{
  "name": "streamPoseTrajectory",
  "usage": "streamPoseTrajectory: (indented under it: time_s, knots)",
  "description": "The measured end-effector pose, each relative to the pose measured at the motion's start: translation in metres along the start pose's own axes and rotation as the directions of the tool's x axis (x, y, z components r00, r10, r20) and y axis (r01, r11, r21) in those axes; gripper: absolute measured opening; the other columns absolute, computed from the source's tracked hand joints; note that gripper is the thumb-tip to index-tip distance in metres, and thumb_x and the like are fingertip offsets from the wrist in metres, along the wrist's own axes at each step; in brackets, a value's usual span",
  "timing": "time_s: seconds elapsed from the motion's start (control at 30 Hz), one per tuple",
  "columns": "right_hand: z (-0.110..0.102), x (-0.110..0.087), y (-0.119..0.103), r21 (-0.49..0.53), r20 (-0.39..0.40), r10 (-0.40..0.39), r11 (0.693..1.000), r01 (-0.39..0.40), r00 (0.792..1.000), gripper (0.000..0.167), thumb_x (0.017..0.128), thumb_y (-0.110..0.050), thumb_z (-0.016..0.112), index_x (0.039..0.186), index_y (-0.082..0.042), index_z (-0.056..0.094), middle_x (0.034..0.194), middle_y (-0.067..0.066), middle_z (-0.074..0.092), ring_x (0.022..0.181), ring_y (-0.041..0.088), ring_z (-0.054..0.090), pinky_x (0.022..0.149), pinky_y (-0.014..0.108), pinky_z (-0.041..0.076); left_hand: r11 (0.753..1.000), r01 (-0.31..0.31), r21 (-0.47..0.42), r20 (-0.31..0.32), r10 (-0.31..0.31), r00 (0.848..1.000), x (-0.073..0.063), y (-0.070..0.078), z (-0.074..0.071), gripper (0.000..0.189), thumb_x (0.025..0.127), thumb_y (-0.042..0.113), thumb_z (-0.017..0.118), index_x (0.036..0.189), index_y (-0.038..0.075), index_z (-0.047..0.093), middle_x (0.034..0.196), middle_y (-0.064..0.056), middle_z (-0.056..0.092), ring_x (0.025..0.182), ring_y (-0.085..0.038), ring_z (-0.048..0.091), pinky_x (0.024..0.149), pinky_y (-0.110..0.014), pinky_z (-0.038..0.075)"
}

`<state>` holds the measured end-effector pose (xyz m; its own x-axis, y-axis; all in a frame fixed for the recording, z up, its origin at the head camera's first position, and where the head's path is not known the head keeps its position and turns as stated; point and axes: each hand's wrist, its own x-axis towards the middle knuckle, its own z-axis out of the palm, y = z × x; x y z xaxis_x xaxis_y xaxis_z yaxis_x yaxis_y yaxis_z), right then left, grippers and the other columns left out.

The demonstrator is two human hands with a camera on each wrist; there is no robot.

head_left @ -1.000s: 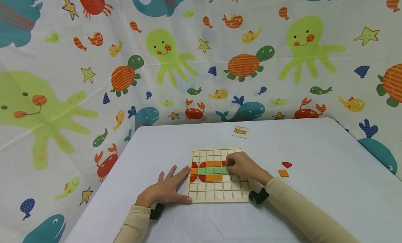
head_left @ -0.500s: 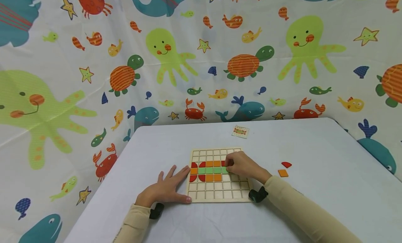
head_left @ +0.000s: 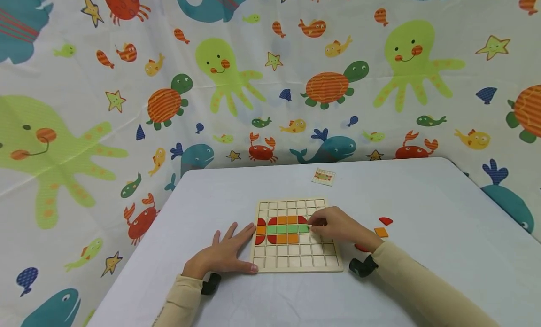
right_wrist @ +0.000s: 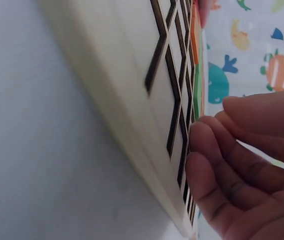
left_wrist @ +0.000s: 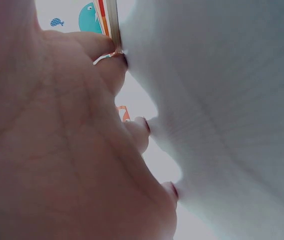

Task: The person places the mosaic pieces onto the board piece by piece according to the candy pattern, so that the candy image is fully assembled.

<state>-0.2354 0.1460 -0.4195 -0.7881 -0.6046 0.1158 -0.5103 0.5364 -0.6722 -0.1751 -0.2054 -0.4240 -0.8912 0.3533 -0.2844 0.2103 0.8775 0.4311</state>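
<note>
A wooden grid board lies on the table with red quarter-round, orange and green tiles in rows. My left hand rests spread on the table, its fingertips and thumb at the board's left edge. My right hand is over the board's right part, beside the row of green tiles. Its fingers are loosely bent, with nothing visible between them in the right wrist view. Left of these fingertips a red quarter-round tile sits in its cell.
Right of the board lie a loose red tile and an orange square tile. Another red tile is partly covered by the right wrist. A small pattern card lies at the back, before a sea-animal curtain.
My right hand has let go of the red tile and shifted right, uncovering it in its cell. A red tile near the right wrist has come into view. The left hand stays put.
</note>
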Motion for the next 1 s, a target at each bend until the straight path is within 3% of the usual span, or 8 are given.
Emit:
streamPoseTrajectory:
  time_s: [0.23,0.47,0.8,1.0]
  knots:
    - [-0.015,-0.02,0.0,0.008,-0.039,-0.033,0.999,0.034,0.999,0.014,0.099,-0.007,0.076,0.112,-0.005,0.08,0.098,-0.008,0.072,0.089,0.013,0.063,0.083,0.029,0.057,1.0,0.0,0.001,-0.004,0.0,1.0,-0.001,0.002,-0.002,0.117,0.081,0.059,0.087,0.171,0.016,0.028,0.177,-0.007,0.023,0.163,-0.044,0.001,0.121,-0.075,-0.007]
    - [-0.031,-0.04,0.004,-0.014,-0.014,-0.02,1.0,0.02,1.0,0.02,0.098,-0.011,0.078,0.117,-0.004,0.079,0.103,-0.006,0.073,0.094,0.014,0.064,0.084,0.031,0.057,1.0,-0.008,-0.002,0.0,0.008,1.0,-0.001,0.003,-0.002,0.116,0.081,0.058,0.087,0.171,0.016,0.028,0.177,-0.006,0.023,0.163,-0.044,0.0,0.121,-0.074,-0.007]
    - [-0.05,-0.066,0.014,-0.051,0.096,0.139,0.99,-0.134,0.986,0.016,0.096,-0.015,0.078,0.112,-0.014,0.079,0.111,-0.004,0.071,0.106,0.024,0.06,0.089,0.043,0.055,1.0,-0.009,0.002,-0.002,0.009,1.0,-0.002,0.001,-0.002,0.116,0.081,0.059,0.087,0.171,0.016,0.028,0.177,-0.007,0.023,0.162,-0.045,0.001,0.121,-0.076,-0.006]
    - [-0.057,-0.075,0.02,-0.11,0.135,0.2,0.976,-0.186,0.97,0.017,0.09,-0.009,0.083,0.105,-0.016,0.08,0.101,-0.005,0.067,0.099,0.021,0.057,0.08,0.035,0.055,1.0,-0.02,0.008,-0.006,0.02,1.0,0.0,0.0,0.0,0.116,0.081,0.059,0.087,0.171,0.016,0.028,0.177,-0.007,0.024,0.163,-0.045,0.001,0.121,-0.076,-0.006]
